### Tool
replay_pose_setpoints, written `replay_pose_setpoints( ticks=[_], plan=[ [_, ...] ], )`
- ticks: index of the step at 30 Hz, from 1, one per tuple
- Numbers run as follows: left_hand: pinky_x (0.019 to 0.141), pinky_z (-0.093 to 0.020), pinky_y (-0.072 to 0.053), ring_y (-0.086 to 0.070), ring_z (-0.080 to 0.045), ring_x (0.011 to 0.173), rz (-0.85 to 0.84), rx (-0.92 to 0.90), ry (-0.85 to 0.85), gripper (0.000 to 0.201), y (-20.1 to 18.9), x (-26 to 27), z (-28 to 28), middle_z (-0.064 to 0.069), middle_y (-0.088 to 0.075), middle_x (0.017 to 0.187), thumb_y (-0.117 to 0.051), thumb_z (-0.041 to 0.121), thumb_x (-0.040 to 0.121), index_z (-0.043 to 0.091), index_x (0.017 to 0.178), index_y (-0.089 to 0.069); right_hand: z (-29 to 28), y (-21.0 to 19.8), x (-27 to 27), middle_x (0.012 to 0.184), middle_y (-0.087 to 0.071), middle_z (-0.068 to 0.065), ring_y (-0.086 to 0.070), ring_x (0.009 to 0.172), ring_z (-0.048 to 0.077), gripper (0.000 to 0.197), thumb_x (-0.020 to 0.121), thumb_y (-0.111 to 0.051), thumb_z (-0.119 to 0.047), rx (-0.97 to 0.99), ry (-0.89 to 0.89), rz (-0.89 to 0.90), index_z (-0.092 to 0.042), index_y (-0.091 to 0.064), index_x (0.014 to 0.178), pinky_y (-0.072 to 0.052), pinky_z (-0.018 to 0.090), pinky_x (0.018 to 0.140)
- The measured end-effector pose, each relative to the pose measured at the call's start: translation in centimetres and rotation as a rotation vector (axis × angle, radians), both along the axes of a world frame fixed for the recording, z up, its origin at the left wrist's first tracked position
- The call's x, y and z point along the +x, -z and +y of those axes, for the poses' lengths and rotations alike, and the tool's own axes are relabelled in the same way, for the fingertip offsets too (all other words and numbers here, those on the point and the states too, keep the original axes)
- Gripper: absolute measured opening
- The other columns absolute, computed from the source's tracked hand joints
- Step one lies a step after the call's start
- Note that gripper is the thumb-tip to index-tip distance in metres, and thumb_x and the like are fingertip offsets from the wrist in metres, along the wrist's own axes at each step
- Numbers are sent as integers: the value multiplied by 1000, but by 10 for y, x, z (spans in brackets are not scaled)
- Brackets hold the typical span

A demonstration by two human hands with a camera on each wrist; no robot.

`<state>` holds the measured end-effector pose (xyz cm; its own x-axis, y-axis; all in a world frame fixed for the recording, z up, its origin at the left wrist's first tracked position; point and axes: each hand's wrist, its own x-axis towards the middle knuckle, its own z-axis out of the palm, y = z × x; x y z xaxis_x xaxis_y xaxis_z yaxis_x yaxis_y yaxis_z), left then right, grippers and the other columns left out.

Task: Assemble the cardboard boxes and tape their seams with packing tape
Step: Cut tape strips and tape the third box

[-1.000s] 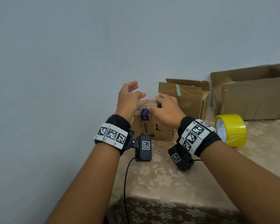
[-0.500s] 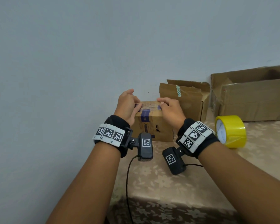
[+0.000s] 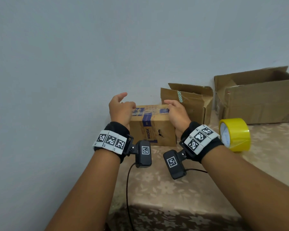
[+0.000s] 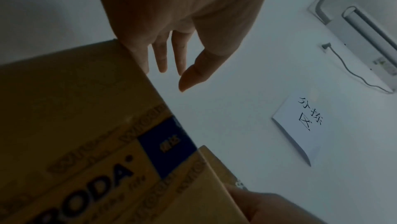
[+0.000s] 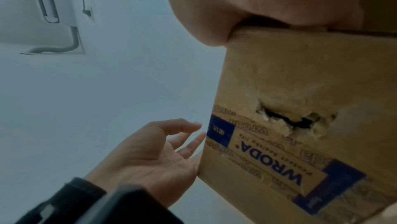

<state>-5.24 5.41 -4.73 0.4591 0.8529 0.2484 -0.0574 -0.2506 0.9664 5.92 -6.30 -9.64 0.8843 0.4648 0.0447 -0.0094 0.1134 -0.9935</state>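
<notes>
The small taped box [image 3: 153, 125] was seen near the table's [image 3: 157, 189] left edge, gripped at its right top edge by the right hand [image 3: 177, 112]. The left hand [image 3: 121, 109], relaxed and unclenched, was shown by the right wrist view touching the box's left edge. A torn hole [image 5: 294, 120] was seen clearly there only.
</notes>
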Motion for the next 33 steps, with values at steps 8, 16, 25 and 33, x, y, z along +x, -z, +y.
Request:
replay_pose_setpoints(
  ticks=[8,16,25,33],
  plan=[
    [79,-14,-43,-57,-11,115,66,177,-136,38,5,-1,11,2,-64,132,-54,1,95,20,124,-69,-2,2,-1,130,-62,3,-65,115,23,28,111,-35,-25,0,42,-18,-32,-60,122,-57,47,99],
    [105,-42,-46,-63,-20,115,-160,-322,-76,51,3,-9,20,-3,-71,123,-27,46,110,15,114,-68,-9,-7,-9,117,-68,10,-66,109,27,48,112,-29,-43,-139,32,-35,-9,-60,125,-52,46,103],
    [69,-34,-50,-63,-25,108,4,-419,63,58,5,-14,27,-7,-65,128,-29,53,108,11,132,-60,-7,-3,-7,111,-73,15,-70,104,30,51,104,-47,-53,-138,-19,35,-6,-66,110,-55,50,100],
    [80,-40,-59,-70,-25,78,85,-254,24,31,3,-16,28,-9,-74,91,-69,32,91,4,102,-69,-8,-7,-6,122,-65,31,-64,113,45,65,110,-33,-47,-155,-49,-84,10,-61,121,-51,56,102]
  ],
)
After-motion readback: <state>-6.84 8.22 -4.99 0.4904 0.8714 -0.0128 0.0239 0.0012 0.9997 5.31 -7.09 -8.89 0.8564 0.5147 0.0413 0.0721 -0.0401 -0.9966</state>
